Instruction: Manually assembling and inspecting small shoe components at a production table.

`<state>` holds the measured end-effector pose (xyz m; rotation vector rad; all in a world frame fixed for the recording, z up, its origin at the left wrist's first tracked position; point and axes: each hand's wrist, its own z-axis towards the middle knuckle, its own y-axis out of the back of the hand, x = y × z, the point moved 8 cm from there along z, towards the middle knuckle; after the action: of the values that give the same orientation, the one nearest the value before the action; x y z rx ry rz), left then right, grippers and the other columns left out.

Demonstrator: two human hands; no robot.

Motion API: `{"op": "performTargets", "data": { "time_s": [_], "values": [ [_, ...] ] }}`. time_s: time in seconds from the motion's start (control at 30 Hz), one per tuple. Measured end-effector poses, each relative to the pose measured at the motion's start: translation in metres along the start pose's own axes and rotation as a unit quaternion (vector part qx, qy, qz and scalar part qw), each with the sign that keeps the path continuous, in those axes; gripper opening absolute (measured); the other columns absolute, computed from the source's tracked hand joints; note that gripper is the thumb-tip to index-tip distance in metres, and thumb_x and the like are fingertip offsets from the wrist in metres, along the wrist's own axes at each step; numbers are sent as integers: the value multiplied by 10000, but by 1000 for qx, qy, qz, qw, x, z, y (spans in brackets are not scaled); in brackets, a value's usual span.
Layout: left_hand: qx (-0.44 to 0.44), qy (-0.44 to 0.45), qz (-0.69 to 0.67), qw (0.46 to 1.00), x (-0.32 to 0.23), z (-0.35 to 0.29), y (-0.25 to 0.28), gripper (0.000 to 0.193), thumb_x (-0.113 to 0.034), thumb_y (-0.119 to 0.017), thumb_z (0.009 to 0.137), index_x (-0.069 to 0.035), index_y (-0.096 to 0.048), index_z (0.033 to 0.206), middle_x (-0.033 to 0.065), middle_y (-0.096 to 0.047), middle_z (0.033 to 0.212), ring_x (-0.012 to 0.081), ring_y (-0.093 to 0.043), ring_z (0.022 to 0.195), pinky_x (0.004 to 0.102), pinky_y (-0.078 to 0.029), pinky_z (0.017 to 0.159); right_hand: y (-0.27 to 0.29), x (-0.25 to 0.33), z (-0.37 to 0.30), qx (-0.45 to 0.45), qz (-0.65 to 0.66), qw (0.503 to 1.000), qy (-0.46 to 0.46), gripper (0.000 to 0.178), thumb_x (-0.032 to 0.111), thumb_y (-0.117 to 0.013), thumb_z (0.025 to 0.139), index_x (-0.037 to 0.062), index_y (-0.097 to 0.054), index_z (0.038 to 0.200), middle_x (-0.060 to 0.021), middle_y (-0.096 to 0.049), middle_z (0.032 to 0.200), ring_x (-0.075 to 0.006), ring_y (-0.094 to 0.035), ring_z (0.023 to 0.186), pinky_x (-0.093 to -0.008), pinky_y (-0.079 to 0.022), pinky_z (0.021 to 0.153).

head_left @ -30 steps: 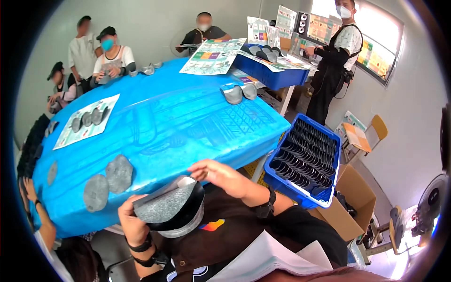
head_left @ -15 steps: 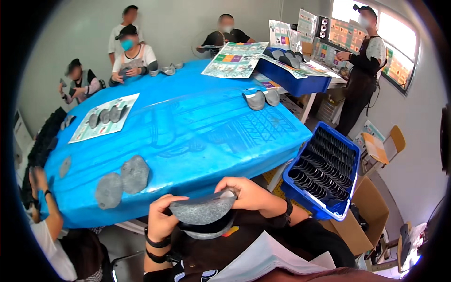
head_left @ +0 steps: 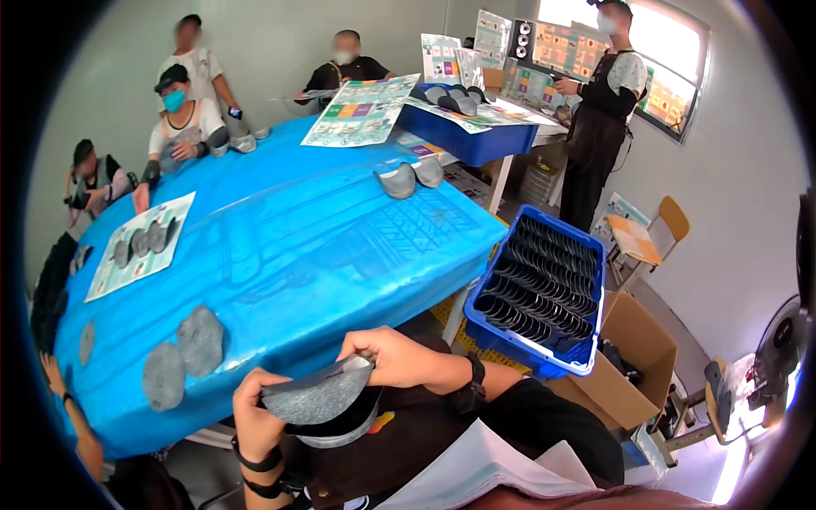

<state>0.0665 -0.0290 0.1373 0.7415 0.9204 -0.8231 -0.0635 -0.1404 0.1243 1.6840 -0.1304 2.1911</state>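
Note:
Close in front of my body I hold a curved grey felt-like piece (head_left: 319,396) with a dark inside, its two edges bowed apart. My left hand (head_left: 260,411) pinches its left end, fingers on top. At the right end my right hand (head_left: 384,361) grips the upper edge, where a pale patch shows by the fingers. Exactly what kind of piece it is I cannot tell. Two flat oval grey pieces, one (head_left: 164,376) nearer and one (head_left: 201,341) beside it, lie on the blue-covered table (head_left: 289,319) to the left of my hands.
A blue crate (head_left: 478,331) with rows of black curved pieces stands right of the table, beside an open cardboard box (head_left: 653,361). A printed sheet (head_left: 161,217) bears several grey pieces. Co-workers sit or stand around; one person's arm (head_left: 81,425) reaches in at left.
The view has swung to the right, shifting everything leftward. My hands keep the same grip on the grey piece. A co-worker across the table now reaches toward the printed sheet.

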Motion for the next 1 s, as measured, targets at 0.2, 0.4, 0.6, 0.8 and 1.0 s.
{"op": "performTargets", "data": {
  "time_s": [0.2,0.4,0.6,0.8,1.0],
  "values": [
    [-13,0,-75,997,-3,-9,8,151,-4,-690,587,28,-600,704,26,-533,612,65,-475,557,185,-342,510,-5,20,-10,37,69,997,12,103,10,-556,786,-37,-550,877,-51,-600,835,-73,-538,749,-220,-436,656],
    [-5,-8,-55,998,0,-15,14,70,-21,-633,666,40,-612,692,68,-585,616,80,-503,521,195,-364,481,0,43,-16,37,-49,998,14,133,41,-545,789,-38,-577,891,-57,-614,755,-63,-528,722,-220,-430,625],
    [2,-23,-6,1000,2,-13,13,92,-44,-597,716,46,-593,734,79,-606,663,107,-557,603,201,-410,544,-1,32,-11,3,12,999,51,217,45,-535,791,3,-571,1000,-84,-618,907,-116,-568,821,-252,-444,713],
    [71,-61,42,995,-18,-9,-8,168,-8,-582,704,24,-608,866,104,-631,764,134,-590,674,229,-446,635,-12,41,-9,36,-97,991,81,363,-42,-499,728,55,-557,1073,-107,-596,1001,-213,-573,925,-288,-432,790],
    [93,-57,-110,988,0,-20,-6,268,42,-561,690,4,-604,952,139,-633,829,160,-607,731,230,-448,660,-20,47,-11,88,-36,991,91,408,-47,-498,734,88,-543,1117,-113,-592,1014,-185,-553,958,-268,-408,816]
  ]
}}
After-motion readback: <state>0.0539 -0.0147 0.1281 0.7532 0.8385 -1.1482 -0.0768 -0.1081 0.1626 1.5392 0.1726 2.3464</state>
